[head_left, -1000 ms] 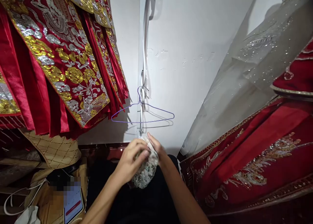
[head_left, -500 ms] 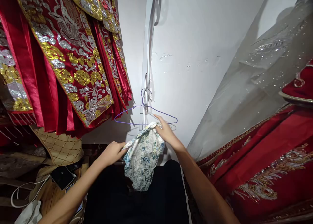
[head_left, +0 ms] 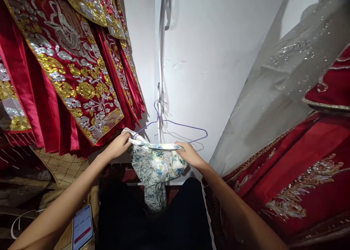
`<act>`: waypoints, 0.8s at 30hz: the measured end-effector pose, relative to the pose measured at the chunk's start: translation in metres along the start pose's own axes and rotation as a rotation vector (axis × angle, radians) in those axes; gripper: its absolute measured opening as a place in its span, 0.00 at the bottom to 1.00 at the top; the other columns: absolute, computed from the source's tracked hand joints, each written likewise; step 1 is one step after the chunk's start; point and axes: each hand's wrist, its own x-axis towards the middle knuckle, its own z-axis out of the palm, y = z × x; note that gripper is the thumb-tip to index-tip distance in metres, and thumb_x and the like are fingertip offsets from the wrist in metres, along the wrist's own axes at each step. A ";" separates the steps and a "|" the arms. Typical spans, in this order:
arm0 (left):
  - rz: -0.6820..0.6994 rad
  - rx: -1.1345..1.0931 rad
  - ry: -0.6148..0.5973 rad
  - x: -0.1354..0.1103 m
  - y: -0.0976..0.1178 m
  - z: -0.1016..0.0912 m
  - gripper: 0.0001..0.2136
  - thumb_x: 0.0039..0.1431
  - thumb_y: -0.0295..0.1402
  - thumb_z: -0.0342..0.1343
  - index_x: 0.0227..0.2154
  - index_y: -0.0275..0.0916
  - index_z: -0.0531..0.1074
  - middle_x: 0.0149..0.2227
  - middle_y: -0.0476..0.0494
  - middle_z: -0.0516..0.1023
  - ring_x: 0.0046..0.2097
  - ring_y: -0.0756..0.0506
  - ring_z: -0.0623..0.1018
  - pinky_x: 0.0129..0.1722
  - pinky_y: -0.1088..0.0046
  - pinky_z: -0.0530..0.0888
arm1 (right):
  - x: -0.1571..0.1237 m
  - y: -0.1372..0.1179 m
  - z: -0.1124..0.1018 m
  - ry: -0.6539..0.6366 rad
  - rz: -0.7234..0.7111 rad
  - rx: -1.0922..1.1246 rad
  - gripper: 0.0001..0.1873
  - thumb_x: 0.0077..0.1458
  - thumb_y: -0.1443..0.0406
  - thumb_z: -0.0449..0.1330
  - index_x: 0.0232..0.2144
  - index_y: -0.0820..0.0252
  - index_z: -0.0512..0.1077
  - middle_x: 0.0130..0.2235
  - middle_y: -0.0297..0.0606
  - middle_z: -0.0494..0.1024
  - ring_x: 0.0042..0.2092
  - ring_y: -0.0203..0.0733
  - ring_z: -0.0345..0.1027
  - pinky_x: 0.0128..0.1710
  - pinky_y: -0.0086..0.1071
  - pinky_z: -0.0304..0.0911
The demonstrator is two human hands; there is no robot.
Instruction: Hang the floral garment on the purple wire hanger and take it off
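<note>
A thin floral-print garment [head_left: 157, 164], white with blue, green and yellow, hangs stretched between my hands by its pale upper band. My left hand [head_left: 118, 145] is closed on the band's left end, by the left corner of a purple wire hanger [head_left: 186, 126]. That corner is hidden by cloth and fingers, and the band appears to go around it. With closed fingers my right hand [head_left: 190, 155] grips the band's right end, just below the hanger's lower bar. The hanger's right corner is bare. Its hook hangs on a white strap [head_left: 160, 71] along the wall.
Red robes with gold and silver sequins [head_left: 84, 89] hang at left. A translucent garment cover [head_left: 254, 93] and red beaded clothing [head_left: 273, 170] stand at right. A phone [head_left: 82, 226] showing a timer lies on a wooden surface at lower left, near a white cable [head_left: 16, 221].
My left hand has moved up and left with the band to the hanger's left corner. The garment is now spread wider, and the hanger has tilted. The view has shifted slightly.
</note>
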 end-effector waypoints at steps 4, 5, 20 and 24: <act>0.149 -0.166 0.139 0.013 0.023 0.003 0.14 0.61 0.30 0.46 0.48 0.41 0.66 0.47 0.41 0.75 0.50 0.41 0.75 0.51 0.65 0.69 | -0.011 -0.012 0.001 -0.075 -0.040 0.078 0.15 0.51 0.70 0.51 0.35 0.57 0.76 0.34 0.36 0.78 0.39 0.46 0.70 0.38 0.33 0.61; 0.152 -0.163 0.167 0.016 0.025 0.004 0.16 0.61 0.28 0.46 0.51 0.41 0.65 0.49 0.40 0.74 0.52 0.41 0.74 0.53 0.65 0.69 | -0.014 -0.015 0.001 -0.074 -0.047 0.090 0.18 0.50 0.71 0.51 0.39 0.56 0.77 0.37 0.37 0.78 0.41 0.47 0.71 0.41 0.34 0.62; 0.053 -0.149 0.276 0.015 0.019 -0.018 0.16 0.66 0.39 0.45 0.51 0.40 0.70 0.44 0.40 0.71 0.47 0.41 0.73 0.51 0.65 0.68 | -0.010 -0.017 -0.111 0.137 0.103 -0.006 0.11 0.49 0.58 0.64 0.26 0.60 0.76 0.25 0.36 0.73 0.29 0.42 0.66 0.31 0.33 0.60; -0.061 -0.331 0.260 0.011 0.012 -0.020 0.19 0.67 0.45 0.44 0.48 0.38 0.71 0.39 0.43 0.76 0.41 0.43 0.74 0.42 0.70 0.70 | -0.011 -0.038 -0.089 0.018 0.149 0.509 0.23 0.53 0.46 0.58 0.31 0.61 0.78 0.28 0.42 0.78 0.30 0.47 0.72 0.31 0.37 0.66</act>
